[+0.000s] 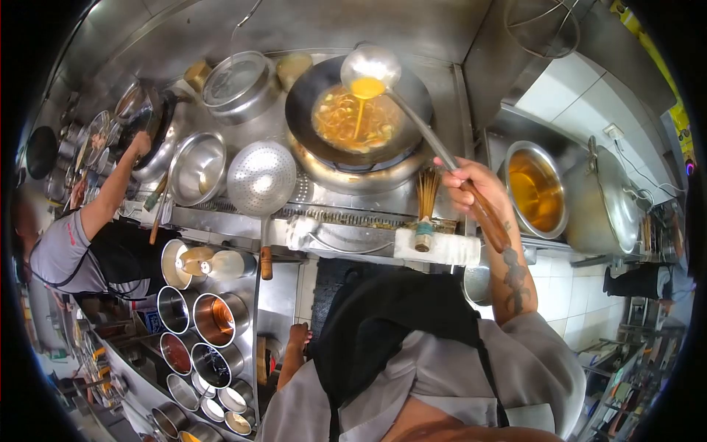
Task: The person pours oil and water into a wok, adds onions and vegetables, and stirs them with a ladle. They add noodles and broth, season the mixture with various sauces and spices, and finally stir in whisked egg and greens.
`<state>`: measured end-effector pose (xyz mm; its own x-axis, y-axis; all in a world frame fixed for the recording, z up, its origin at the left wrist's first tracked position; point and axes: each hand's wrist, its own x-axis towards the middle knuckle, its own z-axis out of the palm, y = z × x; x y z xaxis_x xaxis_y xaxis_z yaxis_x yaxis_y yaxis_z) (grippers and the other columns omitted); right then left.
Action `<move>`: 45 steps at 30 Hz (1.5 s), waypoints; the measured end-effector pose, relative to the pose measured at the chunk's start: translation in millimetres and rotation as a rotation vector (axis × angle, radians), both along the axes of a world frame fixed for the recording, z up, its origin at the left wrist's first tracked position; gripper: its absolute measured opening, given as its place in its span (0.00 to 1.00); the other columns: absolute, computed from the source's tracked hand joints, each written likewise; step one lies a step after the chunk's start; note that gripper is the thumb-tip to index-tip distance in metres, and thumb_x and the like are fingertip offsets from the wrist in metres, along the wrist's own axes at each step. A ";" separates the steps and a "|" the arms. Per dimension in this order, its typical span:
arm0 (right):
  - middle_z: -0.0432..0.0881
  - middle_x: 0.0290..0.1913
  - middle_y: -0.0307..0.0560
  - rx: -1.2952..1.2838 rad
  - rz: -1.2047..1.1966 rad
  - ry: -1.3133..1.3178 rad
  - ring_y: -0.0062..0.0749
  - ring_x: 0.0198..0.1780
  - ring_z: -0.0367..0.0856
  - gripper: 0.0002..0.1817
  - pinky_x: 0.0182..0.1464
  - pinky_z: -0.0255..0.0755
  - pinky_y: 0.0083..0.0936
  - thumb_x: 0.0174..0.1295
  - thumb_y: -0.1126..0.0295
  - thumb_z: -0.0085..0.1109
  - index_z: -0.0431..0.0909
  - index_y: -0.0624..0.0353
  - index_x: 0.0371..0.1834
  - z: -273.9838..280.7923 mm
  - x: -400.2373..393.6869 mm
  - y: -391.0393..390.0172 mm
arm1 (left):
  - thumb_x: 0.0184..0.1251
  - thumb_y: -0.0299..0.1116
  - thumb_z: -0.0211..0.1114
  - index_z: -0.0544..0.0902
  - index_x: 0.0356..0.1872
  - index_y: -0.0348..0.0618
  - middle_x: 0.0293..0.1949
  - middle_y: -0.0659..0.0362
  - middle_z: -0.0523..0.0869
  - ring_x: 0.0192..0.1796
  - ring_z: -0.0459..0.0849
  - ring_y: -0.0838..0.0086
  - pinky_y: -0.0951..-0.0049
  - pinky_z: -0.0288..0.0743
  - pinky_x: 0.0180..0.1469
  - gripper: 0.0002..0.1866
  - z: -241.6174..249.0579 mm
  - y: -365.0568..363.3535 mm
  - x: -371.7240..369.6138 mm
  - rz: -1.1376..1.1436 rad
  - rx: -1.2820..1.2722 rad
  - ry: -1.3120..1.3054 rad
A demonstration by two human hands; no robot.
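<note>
My right hand [475,188] is closed round the wooden handle of a long ladle [412,114]. The bowl of the ladle is tilted over a black wok [298,103], and a yellow liquid [360,118] runs from it in a thin stream. Brown, soupy food with pale pieces [340,125] fills the middle of the wok, which sits on a round burner ring [331,175]. Low beside my body, my left hand [300,335] hangs with curled fingers near the steel counter. Whatever it may hold is too small to make out.
A perforated skimmer [261,177] and a steel bowl [197,168] lie left of the wok. A bamboo brush [425,206] stands by a folded white cloth [442,247]. Right is a pot of amber liquid [535,190]. Several seasoning pots [221,319] line the left counter. A co-worker's arm [110,184] reaches over another stove.
</note>
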<state>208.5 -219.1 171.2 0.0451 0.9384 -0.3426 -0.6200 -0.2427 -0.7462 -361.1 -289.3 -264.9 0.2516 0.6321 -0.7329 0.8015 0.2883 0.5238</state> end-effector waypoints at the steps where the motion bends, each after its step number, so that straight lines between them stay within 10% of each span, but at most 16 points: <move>1: 0.72 0.29 0.38 -0.006 -0.023 -0.047 0.16 0.15 0.65 0.20 0.15 0.61 0.18 0.63 0.72 0.48 0.69 0.67 0.58 2.1 2.2 -1.6 | 0.68 0.40 0.49 0.79 0.33 0.38 0.27 0.56 0.85 0.22 0.81 0.74 0.72 0.75 0.21 0.16 -1.1 -0.3 -0.4 0.026 -0.007 -0.006; 11: 0.72 0.25 0.39 0.007 -0.139 -0.308 0.19 0.16 0.67 0.14 0.17 0.57 0.19 0.62 0.75 0.49 0.69 0.65 0.51 4.8 15.2 65.5 | 0.64 0.41 0.53 0.80 0.30 0.37 0.24 0.56 0.83 0.19 0.78 0.74 0.71 0.72 0.19 0.16 6.4 12.0 4.9 0.108 0.028 -0.141; 19: 0.72 0.26 0.39 0.005 -0.117 -0.305 0.17 0.17 0.66 0.14 0.18 0.56 0.18 0.63 0.74 0.48 0.69 0.65 0.51 3.0 4.2 96.6 | 0.64 0.40 0.55 0.79 0.24 0.37 0.18 0.56 0.80 0.14 0.74 0.75 0.74 0.64 0.13 0.17 17.6 17.2 34.8 0.593 -0.136 -0.143; 34: 0.74 0.25 0.41 0.022 -0.089 -0.467 0.23 0.16 0.70 0.19 0.18 0.61 0.21 0.58 0.77 0.52 0.70 0.67 0.54 -5.8 31.8 36.1 | 0.66 0.43 0.55 0.79 0.21 0.37 0.15 0.57 0.78 0.14 0.74 0.74 0.71 0.65 0.15 0.21 -19.8 23.7 84.3 0.421 -0.057 -0.223; 43: 0.74 0.25 0.41 -0.002 -0.010 -0.360 0.22 0.16 0.71 0.19 0.18 0.62 0.20 0.58 0.78 0.52 0.70 0.67 0.54 0.7 25.8 11.8 | 0.67 0.45 0.54 0.82 0.27 0.34 0.24 0.42 0.83 0.31 0.83 0.47 0.55 0.75 0.39 0.21 -22.7 58.1 171.3 -0.080 0.520 -0.155; 45: 0.74 0.25 0.40 0.007 -0.012 -0.372 0.21 0.16 0.71 0.18 0.18 0.62 0.19 0.58 0.77 0.52 0.71 0.67 0.53 -1.3 27.9 21.2 | 0.66 0.44 0.54 0.82 0.28 0.35 0.28 0.40 0.83 0.37 0.82 0.43 0.51 0.75 0.42 0.20 39.9 59.6 217.5 -0.093 0.327 -0.182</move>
<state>236.4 -197.9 170.0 0.1761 0.9393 -0.2943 -0.3089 -0.2311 -0.9226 -143.5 -229.7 -225.0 0.4265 0.7931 -0.4348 0.7021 0.0128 0.7120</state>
